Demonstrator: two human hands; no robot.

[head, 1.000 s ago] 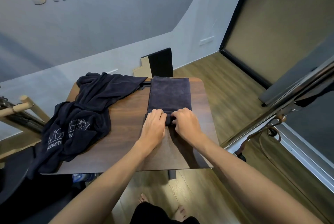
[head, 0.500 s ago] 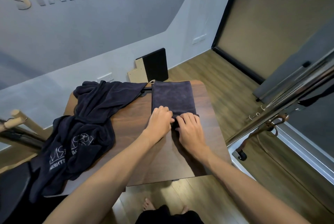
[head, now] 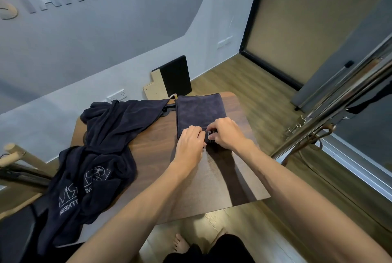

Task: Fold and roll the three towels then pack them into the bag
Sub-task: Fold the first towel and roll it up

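Observation:
A dark folded towel (head: 199,109) lies flat on the far right part of the wooden table (head: 212,182). Its near end is rolled up into a small roll under my hands. My left hand (head: 189,146) and my right hand (head: 227,133) sit side by side on that roll, fingers curled over it. A white printed mark shows on the roll between the two hands. A heap of dark towels with white lettering (head: 93,160) lies crumpled over the table's left side and hangs off its front left edge. No bag can be made out.
A black and tan board (head: 169,80) leans on the wall behind the table. A steel frame with hooks (head: 331,122) stands close on the right. A wooden peg (head: 12,152) and dark gear sit at the far left. Bare feet show below the table's near edge.
Both hands have moved away from me along the towel, rolling its near end further. The roll is thicker and the flat part shorter. The head camera has shifted slightly.

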